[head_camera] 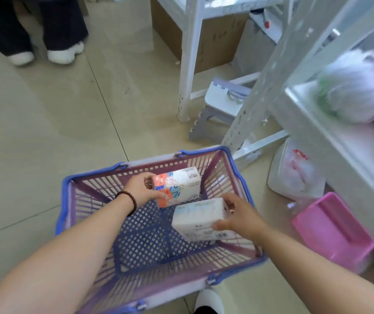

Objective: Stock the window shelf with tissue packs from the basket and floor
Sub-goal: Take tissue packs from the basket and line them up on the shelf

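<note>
Tissue packs, 2 in the purple plastic lattice basket (86, 200): my left hand (141, 189) pinches the red-and-white pack (179, 185), my right hand (241, 217) clasps the pale-blue pack (198, 219); I'd lift both level, clear of the rim.

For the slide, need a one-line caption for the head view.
Left hand grips a red-and-blue tissue pack and right hand a white tissue pack, both inside the purple basket.

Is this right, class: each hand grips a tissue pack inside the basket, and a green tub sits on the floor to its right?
Not quite. The tub is pink, as the head view shows. Left hand and right hand do each grip a tissue pack inside the basket.
</note>
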